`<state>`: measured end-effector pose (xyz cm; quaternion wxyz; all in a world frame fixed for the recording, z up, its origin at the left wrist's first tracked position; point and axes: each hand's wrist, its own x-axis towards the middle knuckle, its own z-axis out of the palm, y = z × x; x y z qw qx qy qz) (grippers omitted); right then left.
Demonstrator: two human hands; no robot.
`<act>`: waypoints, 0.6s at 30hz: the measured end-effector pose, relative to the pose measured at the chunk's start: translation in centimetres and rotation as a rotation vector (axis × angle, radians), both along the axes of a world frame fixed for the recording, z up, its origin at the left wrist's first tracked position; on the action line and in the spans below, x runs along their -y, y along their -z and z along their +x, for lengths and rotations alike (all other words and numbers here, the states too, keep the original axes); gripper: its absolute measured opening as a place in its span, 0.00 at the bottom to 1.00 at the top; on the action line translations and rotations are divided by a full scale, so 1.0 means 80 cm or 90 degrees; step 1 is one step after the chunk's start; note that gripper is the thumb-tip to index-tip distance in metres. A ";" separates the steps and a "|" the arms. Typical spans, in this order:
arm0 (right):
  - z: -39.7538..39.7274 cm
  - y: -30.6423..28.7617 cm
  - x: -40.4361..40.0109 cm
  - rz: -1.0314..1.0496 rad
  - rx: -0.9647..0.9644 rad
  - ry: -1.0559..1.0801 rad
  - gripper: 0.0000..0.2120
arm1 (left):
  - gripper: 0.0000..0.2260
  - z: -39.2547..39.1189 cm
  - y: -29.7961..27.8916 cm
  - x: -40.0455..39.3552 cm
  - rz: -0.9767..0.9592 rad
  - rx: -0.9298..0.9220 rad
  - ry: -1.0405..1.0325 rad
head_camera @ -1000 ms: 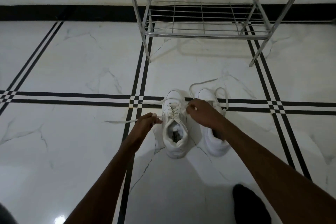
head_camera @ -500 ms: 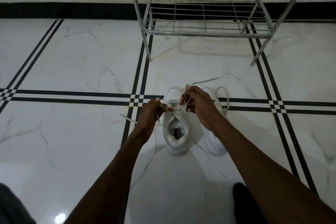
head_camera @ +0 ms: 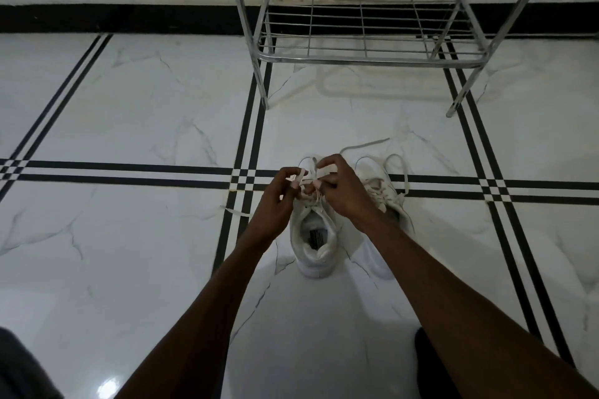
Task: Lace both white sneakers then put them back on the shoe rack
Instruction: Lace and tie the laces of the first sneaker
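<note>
Two white sneakers were seen side by side on the white marble floor [head_camera: 129, 126], toes pointing away from the camera, near the crossing of the black inlay lines [head_camera: 247, 176]. The left sneaker [head_camera: 316, 236] stood with its opening toward the camera; a dark label was visible on the insole. The right sneaker [head_camera: 382, 204] was partly covered by the right forearm.

The left hand [head_camera: 278, 197] and the right hand [head_camera: 340, 191] were held close together over the tongue area of the left sneaker. Each hand was pinched on a section of the white shoelace [head_camera: 304, 176]; a loop or fold of lace was seen between the fingertips of both hands. It could not be told whether a knot was formed. One loose end of this lace [head_camera: 236, 212] was noted lying on the floor to the left of the left wrist.

The lace of the right sneaker [head_camera: 397, 168] was noted as loose, looping onto the floor beyond the toe.

The steel shoe rack [head_camera: 369, 58] was recorded beyond the sneakers, well apart from them, against the wall with its black skirting [head_camera: 113, 18]. The wire shelves in view carried no shoes.
</note>
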<state>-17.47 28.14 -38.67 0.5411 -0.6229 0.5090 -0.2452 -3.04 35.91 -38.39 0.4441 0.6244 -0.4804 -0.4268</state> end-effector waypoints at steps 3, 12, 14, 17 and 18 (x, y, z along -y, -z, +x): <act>-0.002 0.001 0.002 0.064 0.006 0.069 0.09 | 0.11 0.002 0.001 0.002 -0.027 0.062 0.028; -0.007 -0.010 0.001 0.147 0.113 -0.073 0.10 | 0.11 0.005 0.002 0.015 -0.049 0.156 0.048; -0.004 -0.013 -0.001 0.131 0.102 -0.060 0.12 | 0.14 0.006 0.003 0.016 -0.047 0.154 0.046; 0.002 -0.010 0.000 0.120 0.090 0.034 0.12 | 0.19 0.007 0.004 0.020 -0.019 0.130 0.051; 0.004 -0.009 0.000 0.148 0.111 0.064 0.11 | 0.21 0.008 0.004 0.021 0.011 0.104 0.043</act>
